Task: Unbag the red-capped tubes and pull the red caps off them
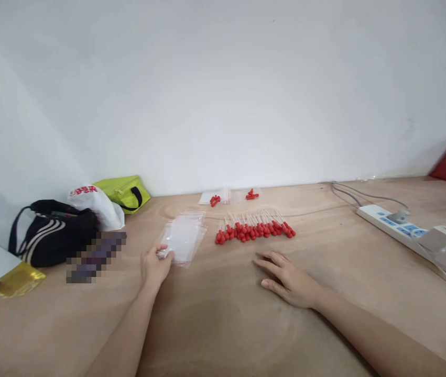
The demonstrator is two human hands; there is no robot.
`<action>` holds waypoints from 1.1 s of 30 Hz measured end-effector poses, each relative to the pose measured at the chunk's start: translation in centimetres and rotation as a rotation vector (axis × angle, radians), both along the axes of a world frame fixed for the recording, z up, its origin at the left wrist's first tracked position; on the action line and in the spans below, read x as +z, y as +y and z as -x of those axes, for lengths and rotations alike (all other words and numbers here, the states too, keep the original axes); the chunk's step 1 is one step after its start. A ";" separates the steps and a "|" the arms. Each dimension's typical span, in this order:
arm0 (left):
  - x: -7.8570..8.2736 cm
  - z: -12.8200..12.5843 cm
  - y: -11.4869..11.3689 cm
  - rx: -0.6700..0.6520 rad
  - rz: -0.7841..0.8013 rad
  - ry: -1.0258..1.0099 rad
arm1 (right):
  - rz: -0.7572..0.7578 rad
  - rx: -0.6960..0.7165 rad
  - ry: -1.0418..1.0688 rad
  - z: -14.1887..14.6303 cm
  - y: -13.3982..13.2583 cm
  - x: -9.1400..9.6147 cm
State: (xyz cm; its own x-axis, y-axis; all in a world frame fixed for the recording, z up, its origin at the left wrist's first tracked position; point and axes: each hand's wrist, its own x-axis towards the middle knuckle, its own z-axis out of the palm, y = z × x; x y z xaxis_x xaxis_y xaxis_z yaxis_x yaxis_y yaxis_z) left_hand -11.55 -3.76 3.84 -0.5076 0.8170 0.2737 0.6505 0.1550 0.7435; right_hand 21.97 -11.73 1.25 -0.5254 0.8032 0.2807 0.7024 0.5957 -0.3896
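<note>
Pinching clear bag stack [183, 235] edge with left hand [155, 266], right hand [290, 281] resting flat, released, on surface [223, 324] near red-tipped sticks [254, 228]; best peeling only the top bag.

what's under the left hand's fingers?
The near corner of a stack of clear bags, pinched by the left hand, on the wooden table. Fingers cover that corner; bag count unclear.

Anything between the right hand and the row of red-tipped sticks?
No. Head view shows only bare wooden tabletop between the right hand and the red-tipped sticks; they are apart.
</note>
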 end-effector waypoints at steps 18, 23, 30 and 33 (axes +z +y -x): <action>-2.1 -8.1 -5.1 -0.914 -0.178 0.687 | 0.003 -0.097 -0.063 0.4 0.4 -0.4; -2.0 -8.5 -3.4 -0.830 -0.306 0.648 | -0.076 -0.126 -0.013 1.5 1.3 -0.2; -1.7 -11.9 1.6 -0.513 -0.318 0.680 | -0.099 -0.121 0.011 3.1 3.0 0.0; -1.8 -13.2 2.8 -0.422 -0.276 0.689 | -0.104 -0.112 0.020 3.3 3.3 -0.2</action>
